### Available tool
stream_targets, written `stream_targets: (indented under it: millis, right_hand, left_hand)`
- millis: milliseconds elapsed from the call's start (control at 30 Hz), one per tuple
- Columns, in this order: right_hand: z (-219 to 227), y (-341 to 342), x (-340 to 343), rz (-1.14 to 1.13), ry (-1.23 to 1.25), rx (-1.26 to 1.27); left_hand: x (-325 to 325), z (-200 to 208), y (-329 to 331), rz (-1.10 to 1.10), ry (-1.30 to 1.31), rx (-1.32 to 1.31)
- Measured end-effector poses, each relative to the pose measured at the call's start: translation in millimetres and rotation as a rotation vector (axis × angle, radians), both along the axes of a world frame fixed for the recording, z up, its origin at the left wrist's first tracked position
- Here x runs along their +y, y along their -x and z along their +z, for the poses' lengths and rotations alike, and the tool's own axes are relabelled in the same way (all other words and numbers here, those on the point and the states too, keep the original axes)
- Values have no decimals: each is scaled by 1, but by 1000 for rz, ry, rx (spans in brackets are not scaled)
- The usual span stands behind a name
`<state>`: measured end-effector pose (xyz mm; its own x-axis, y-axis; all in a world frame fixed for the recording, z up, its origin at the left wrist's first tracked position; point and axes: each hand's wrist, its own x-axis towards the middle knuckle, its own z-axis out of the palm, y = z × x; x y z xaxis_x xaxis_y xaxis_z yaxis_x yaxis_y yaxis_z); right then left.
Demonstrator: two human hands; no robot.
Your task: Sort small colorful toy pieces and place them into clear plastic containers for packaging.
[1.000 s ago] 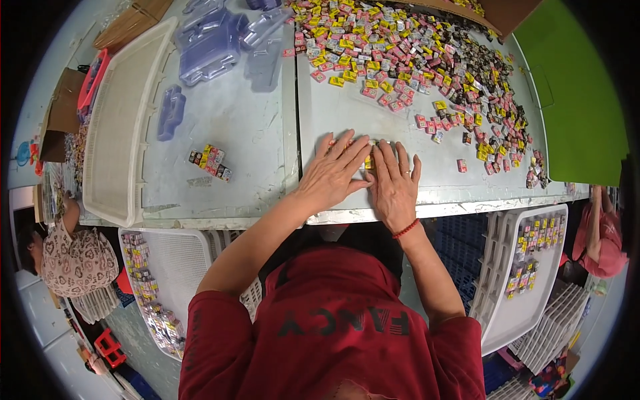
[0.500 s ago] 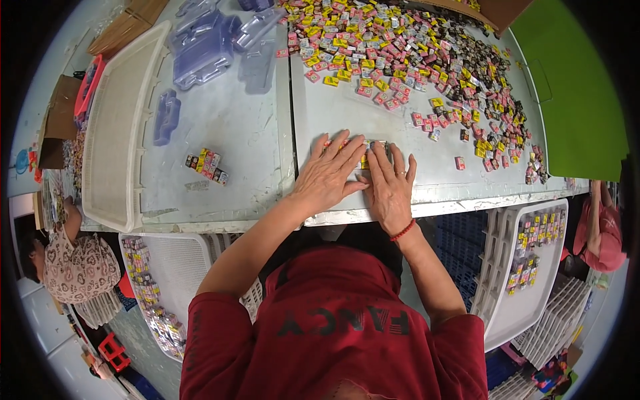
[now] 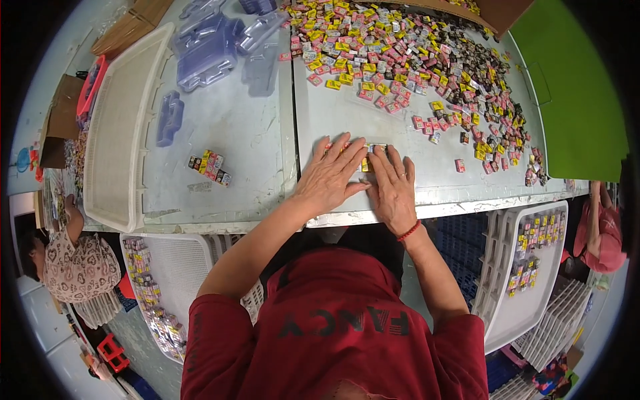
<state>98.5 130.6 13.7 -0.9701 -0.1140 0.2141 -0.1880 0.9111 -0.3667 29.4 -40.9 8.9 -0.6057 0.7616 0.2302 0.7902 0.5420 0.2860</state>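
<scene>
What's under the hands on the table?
Small packs, yellow among them, show between the left hand and right hand; the hands cover the rest, so their count can't be told.

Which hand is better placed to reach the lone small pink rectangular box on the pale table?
Right, probably: the right hand lies nearer the small pink rectangular box; the left hand is farther off, beyond the right.

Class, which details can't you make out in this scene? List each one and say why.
Most of the small blocks in hand: head view, covered by the left hand and right hand.
Whether the fingers grip or only press them: head view, hidden by the backs of the hands.
The full shape of the cardboard box: head view, cut off by the top edge.
Patterns on the scattered blocks: head view, too small.
</scene>
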Motion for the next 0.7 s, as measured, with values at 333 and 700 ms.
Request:
stream_targets:
  millis: [333,700]
  right_hand:
    - [14,-3,0,-57,14,231]
    - [17,-21,-12,-277,1382,-723]
  left_hand:
    - [-10,2,11,151,-315,-197]
    - [-40,15,19,274,-162,-256]
